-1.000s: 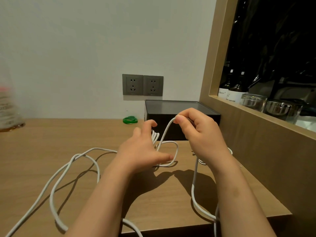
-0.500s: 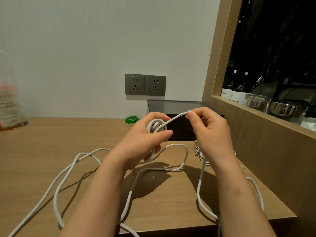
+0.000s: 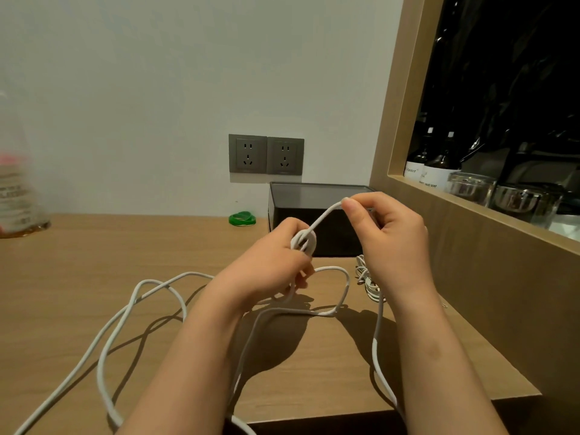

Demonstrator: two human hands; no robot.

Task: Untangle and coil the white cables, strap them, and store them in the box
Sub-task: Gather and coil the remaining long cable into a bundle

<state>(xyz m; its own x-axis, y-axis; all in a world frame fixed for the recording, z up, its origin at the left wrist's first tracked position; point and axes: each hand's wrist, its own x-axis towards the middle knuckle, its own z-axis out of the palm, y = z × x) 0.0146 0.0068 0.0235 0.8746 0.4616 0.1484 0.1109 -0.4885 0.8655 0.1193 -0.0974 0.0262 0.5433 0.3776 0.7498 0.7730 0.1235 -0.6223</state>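
A thick white cable (image 3: 147,296) sprawls in loose loops over the wooden desk (image 3: 78,262). My left hand (image 3: 270,271) grips a small coil of that cable, with the loops showing at its fingers. From the coil a strand rises to my right hand (image 3: 389,233), which pinches it between thumb and fingers. Below the right hand the cable drops past the desk's front edge. A thinner white cable (image 3: 365,277) lies bunched behind my right wrist. The dark box (image 3: 317,199) stands against the wall behind both hands.
A green strap (image 3: 242,219) lies by the wall, left of the box. Two grey wall sockets (image 3: 266,154) sit above it. A blurred clear bottle (image 3: 18,196) stands far left. Glass jars and dark bottles (image 3: 489,189) fill the recessed shelf on the right.
My left hand closed round the cable and gathered a small coil, lifting it. My right hand kept its pinch on the strand and rose slightly, pulling it tauter towards the coil.
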